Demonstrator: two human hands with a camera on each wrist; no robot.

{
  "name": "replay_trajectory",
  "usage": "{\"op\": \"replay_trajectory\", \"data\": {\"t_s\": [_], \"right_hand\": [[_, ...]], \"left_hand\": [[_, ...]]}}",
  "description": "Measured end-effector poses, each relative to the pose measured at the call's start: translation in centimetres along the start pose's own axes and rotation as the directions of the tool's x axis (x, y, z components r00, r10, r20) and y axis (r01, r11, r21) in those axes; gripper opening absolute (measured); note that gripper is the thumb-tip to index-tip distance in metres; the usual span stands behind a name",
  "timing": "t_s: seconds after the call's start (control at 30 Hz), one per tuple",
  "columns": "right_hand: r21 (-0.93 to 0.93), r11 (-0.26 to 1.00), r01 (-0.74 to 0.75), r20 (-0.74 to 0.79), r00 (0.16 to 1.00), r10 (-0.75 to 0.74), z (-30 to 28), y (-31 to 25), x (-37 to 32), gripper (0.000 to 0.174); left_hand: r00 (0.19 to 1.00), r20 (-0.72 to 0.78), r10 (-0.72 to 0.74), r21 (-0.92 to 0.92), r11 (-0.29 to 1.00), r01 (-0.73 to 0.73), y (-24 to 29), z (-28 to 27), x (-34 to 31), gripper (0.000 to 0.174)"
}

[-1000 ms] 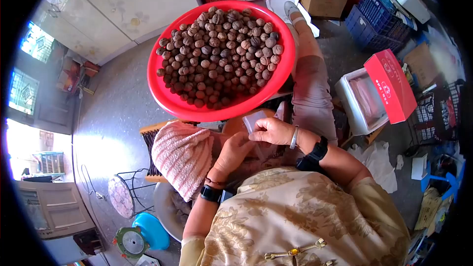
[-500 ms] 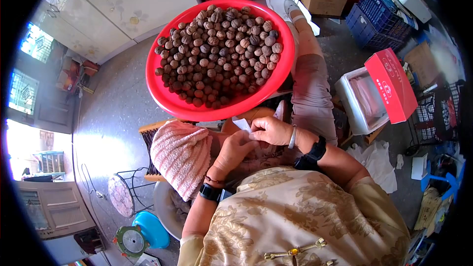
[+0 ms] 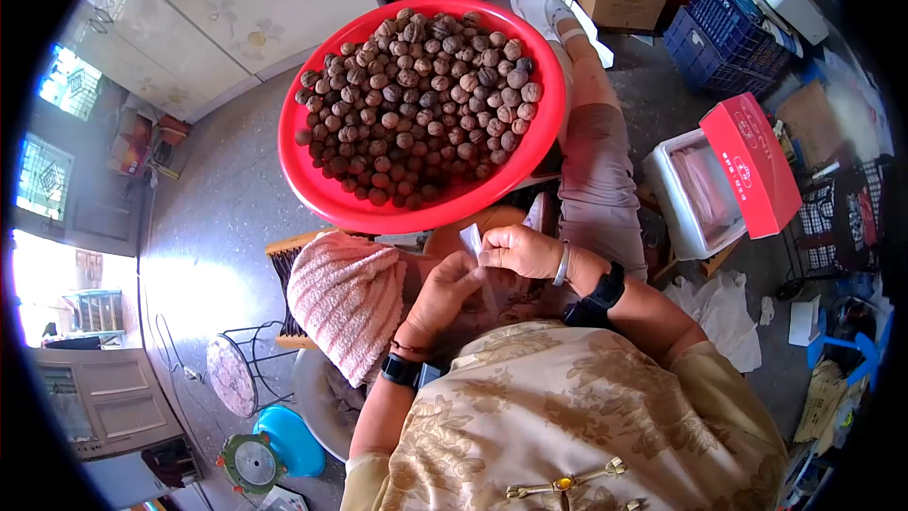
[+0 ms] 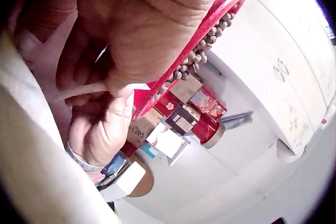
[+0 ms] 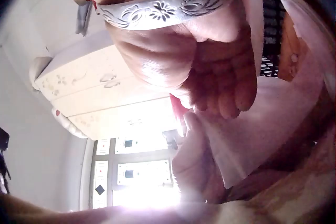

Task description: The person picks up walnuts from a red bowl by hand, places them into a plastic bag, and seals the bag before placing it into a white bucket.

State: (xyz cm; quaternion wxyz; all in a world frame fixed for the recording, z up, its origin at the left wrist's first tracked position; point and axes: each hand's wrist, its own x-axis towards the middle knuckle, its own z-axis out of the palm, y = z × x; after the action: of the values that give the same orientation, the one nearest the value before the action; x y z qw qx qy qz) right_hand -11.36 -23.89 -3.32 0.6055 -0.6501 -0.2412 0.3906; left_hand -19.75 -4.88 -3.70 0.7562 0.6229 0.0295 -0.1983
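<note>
Close together over the person's lap, both hands pinch a thin, translucent white plastic bag (image 3: pixel 472 238). The left hand (image 3: pixel 443 295) has its thumb and fingers at the near side of the bag. Fingertips of the right hand (image 3: pixel 522 252) meet it from the other side, below a silver bangle. In the right wrist view the bag (image 5: pixel 247 134) hangs as a flat sheet between the hands. The left wrist view shows its edge (image 4: pixel 84 91) between the fingers. Just beyond the hands stands a red basin (image 3: pixel 298 161) heaped with walnuts (image 3: pixel 416 104).
A pink towel (image 3: pixel 345 298) covers the left knee. To the right sit an opened white box (image 3: pixel 676 203) with a red lid (image 3: pixel 749 170) and a crumpled white plastic bag (image 3: pixel 724 322). At left are a round stool (image 3: pixel 232 377) and a blue basin (image 3: pixel 293 440).
The bag's visible end, wider a second ago, has turned and now looks narrow and upright between the fingers. Both hands stay almost in place, with small finger movements.
</note>
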Motion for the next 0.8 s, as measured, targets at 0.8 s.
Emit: {"op": "replay_trajectory", "data": {"t_s": [0.8], "right_hand": [[-0.285,0.943,0.174,-0.17,0.959,-0.228,-0.7,2.9,0.8,0.017]], "left_hand": [[0.921,-0.214,0.325,0.505,0.844,-0.18,-0.4,-0.2,1.2,0.017]]}}
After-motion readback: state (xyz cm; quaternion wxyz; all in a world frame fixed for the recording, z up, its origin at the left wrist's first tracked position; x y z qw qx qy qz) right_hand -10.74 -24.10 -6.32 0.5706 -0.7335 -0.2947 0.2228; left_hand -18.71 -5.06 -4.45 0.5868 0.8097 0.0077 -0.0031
